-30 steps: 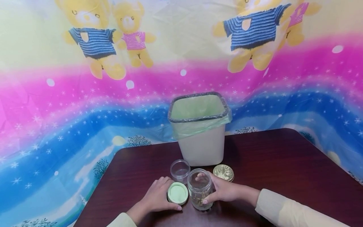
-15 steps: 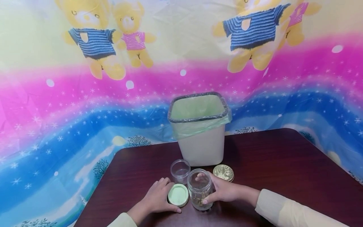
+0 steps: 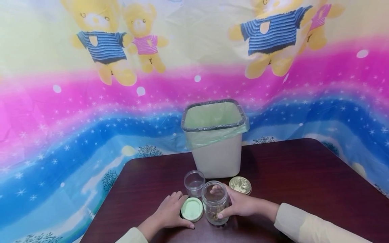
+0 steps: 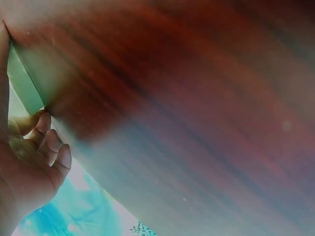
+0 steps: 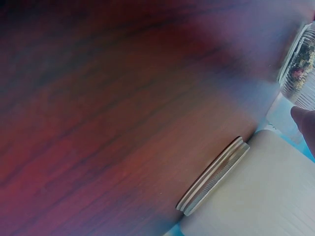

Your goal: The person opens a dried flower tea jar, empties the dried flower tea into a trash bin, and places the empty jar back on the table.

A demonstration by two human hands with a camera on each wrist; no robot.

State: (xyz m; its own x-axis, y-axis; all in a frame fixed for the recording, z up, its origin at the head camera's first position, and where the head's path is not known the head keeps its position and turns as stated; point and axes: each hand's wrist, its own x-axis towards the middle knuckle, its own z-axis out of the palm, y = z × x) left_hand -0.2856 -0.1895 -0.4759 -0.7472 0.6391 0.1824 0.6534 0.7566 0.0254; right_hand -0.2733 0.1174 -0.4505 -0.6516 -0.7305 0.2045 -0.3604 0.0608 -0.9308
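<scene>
In the head view my left hand [image 3: 170, 211] rests on the table, thumb and fingers around a round, light green lid [image 3: 191, 209]. The left wrist view shows the green side [image 4: 24, 81] of that lid between thumb and fingertips. My right hand [image 3: 237, 201] grips a clear glass jar [image 3: 209, 210] that stands upright, uncovered, just right of the green lid. Dried, multicoloured bits [image 5: 299, 69] lie at the jar's bottom in the right wrist view. Only a fingertip of the right hand [image 5: 305, 123] shows there.
Behind the green lid stands a clear, open plastic cup [image 3: 194, 184]. A gold jar lid [image 3: 240, 185] lies on the dark table [image 3: 291, 175] behind the right hand. A white bin [image 3: 216, 157] with a green liner stands farther back, before a patterned cloth [image 3: 91, 135].
The green lid has shifted slightly towards me, with the left hand nearly still around it. The right hand and glass jar hold their place. The head view has swung slightly.
</scene>
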